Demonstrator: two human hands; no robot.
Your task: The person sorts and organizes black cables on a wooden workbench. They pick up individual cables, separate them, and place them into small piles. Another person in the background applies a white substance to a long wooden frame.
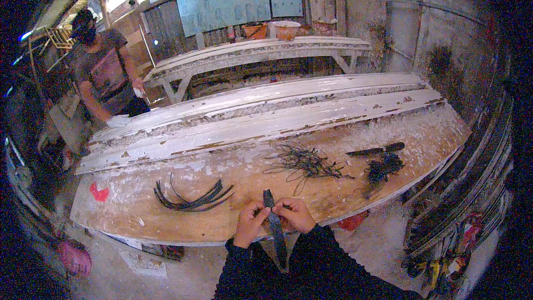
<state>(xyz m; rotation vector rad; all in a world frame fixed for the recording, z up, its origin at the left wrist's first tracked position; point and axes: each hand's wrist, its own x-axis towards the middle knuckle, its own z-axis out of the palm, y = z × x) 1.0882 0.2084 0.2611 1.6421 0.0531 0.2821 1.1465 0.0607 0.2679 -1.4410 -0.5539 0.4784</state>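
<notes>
At the table's near edge, my left hand (250, 224) and my right hand (295, 214) pinch a dark, flat strip (276, 230) between thumbs and fingertips. Its upper end pokes out above my fingers, and its long tail hangs down toward my lap. The strip's material is hard to tell, though it looks rubbery. Left of my hands lie several curved black strips (194, 201) in a loose bunch. Beyond my right hand spreads a loose tangle of thin black cord (302, 165). A dark-handled knife (376, 149) rests farther right, above a tighter black cord bundle (384, 168).
The wooden table (266, 191) carries white-coated raised boards (261, 120) along its far side. A masked person (105, 72) stands at the far left, one gloved hand on the boards. A red scrap (99, 192) lies at left. Behind stands another bench (255, 54) with orange pots (287, 32).
</notes>
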